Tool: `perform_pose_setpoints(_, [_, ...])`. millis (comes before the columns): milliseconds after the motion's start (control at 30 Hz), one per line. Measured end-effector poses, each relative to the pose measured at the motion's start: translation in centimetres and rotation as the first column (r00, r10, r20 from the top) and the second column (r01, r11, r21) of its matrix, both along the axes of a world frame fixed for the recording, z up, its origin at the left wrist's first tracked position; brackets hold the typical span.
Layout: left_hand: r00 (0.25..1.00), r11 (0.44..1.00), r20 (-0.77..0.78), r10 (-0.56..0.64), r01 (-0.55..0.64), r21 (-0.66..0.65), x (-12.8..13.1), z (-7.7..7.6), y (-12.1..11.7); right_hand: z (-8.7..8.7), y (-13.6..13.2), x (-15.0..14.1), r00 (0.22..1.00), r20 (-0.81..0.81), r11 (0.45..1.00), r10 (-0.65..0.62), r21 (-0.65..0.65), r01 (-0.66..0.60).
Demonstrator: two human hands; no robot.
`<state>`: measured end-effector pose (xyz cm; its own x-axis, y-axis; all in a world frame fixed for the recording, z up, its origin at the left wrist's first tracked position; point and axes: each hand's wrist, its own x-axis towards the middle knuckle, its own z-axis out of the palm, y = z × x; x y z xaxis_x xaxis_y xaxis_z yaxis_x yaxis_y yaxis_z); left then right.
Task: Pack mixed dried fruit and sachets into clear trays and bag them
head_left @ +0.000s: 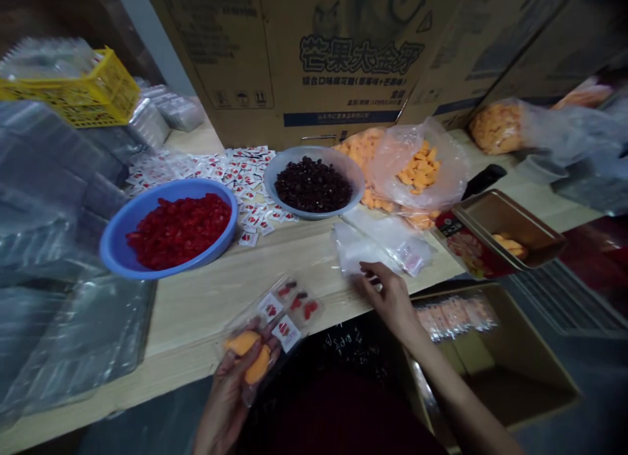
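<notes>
can't read the white sachets (pixel 248 238), too small, or the blurred fine lettering on the cardboard carton (pixel 284 55); can't see the left end of the yellow crate (pixel 73 91), cut off, nor all of the left hand (pixel 235 376), partly behind the clear blister tray (pixel 249 313).

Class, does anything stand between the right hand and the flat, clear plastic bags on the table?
Nothing visible does. The right hand is at the near edge of the flat, clear plastic bags; contact is unclear. The clear plastic tray in the left hand is off left, not between.
</notes>
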<state>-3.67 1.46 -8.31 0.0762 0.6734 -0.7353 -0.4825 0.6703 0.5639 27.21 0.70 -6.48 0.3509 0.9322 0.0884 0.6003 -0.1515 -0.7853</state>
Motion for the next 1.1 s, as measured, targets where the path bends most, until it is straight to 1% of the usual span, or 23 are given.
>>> perform_pose_setpoints(33, [1.000, 1.000, -0.003, -0.005, 0.005, 0.004, -0.2, -0.1, 0.2, -0.1, 0.7, 0.4, 0.991, 0.134, 1.000, 0.020, -0.027, -0.016])
perform_pose_setpoints(67, [1.000, 1.000, 0.000, -0.011, 0.011, 0.012, -0.4, -0.1, 0.3, -0.2, 1.5, 0.5, 0.965, 0.259, 0.997, 0.038, -0.072, -0.020])
perform_pose_setpoints(133, [1.000, 1.000, 0.001, -0.011, 0.011, 0.021, -0.6, -0.1, 0.4, -0.7, 2.9, 0.4, 0.878, 0.473, 0.983, 0.072, -0.185, 0.019])
perform_pose_setpoints(167, [1.000, 1.000, 0.002, -0.004, 0.004, 0.019, -0.7, -0.1, 0.4, -0.9, 3.5, 0.3, 0.834, 0.544, 0.971, 0.092, -0.236, 0.047])
perform_pose_setpoints(200, [1.000, 1.000, 0.001, 0.004, -0.004, 0.010, -0.7, 0.0, 0.3, -1.0, 3.9, 0.2, 0.806, 0.581, 0.959, 0.116, -0.277, 0.062])
perform_pose_setpoints(233, [1.000, 1.000, 0.001, 0.011, -0.011, -0.004, -0.7, 0.1, 0.3, -1.1, 4.2, 0.2, 0.803, 0.579, 0.948, 0.143, -0.313, 0.057])
perform_pose_setpoints(333, [1.000, 0.999, -0.005, 0.024, -0.024, -0.029, -1.0, 0.6, 0.2, -0.9, 4.4, 1.3, 0.865, 0.464, 0.929, 0.193, -0.371, -0.008])
perform_pose_setpoints(433, [0.999, 1.000, -0.019, 0.026, -0.026, -0.006, -1.2, 1.1, 0.2, -0.6, 4.6, 3.0, 0.914, 0.359, 0.929, 0.189, -0.367, -0.048])
perform_pose_setpoints(500, [0.999, 0.999, -0.019, 0.032, -0.032, 0.019, -1.0, 1.2, 0.4, -0.8, 5.1, 3.9, 0.939, 0.296, 0.933, 0.177, -0.353, -0.065])
perform_pose_setpoints(600, [0.998, 0.997, 0.012, 0.058, -0.059, 0.040, -0.3, 1.2, 0.7, -1.7, 6.0, 4.5, 0.972, 0.149, 0.934, 0.180, -0.335, -0.122])
perform_pose_setpoints(700, [0.996, 0.997, 0.057, 0.062, -0.065, 0.051, 0.6, 1.1, 1.1, -2.4, 6.4, 4.7, 0.971, 0.000, 0.920, 0.238, -0.320, -0.225])
perform_pose_setpoints(767, [0.995, 0.996, 0.076, 0.062, -0.066, 0.061, 1.2, 1.2, 1.3, -2.4, 6.3, 4.9, 0.956, -0.071, 0.905, 0.285, -0.309, -0.292])
perform_pose_setpoints(833, [0.994, 0.995, 0.088, 0.071, -0.077, 0.070, 1.9, 1.7, 1.7, -2.2, 6.1, 5.0, 0.941, -0.112, 0.892, 0.318, -0.299, -0.337])
perform_pose_setpoints(900, [0.992, 0.993, 0.106, 0.072, -0.082, 0.088, 2.9, 2.4, 2.2, -2.1, 5.9, 5.0, 0.935, -0.126, 0.890, 0.332, -0.285, -0.355])
perform_pose_setpoints(1000, [0.987, 0.990, 0.155, 0.032, -0.053, 0.134, 5.1, 3.3, 3.1, -2.0, 5.9, 4.5, 0.941, -0.117, 0.909, 0.318, -0.243, -0.338])
perform_pose_setpoints(1067, [0.981, 0.986, 0.194, -0.014, -0.019, 0.166, 6.7, 3.3, 3.6, -2.0, 5.9, 4.1, 0.948, -0.115, 0.925, 0.298, -0.211, -0.317])
perform_pose_setpoints(1100, [0.977, 0.984, 0.210, -0.033, -0.005, 0.180, 7.4, 3.1, 3.9, -2.0, 5.9, 4.0, 0.949, -0.120, 0.929, 0.292, -0.199, -0.311])
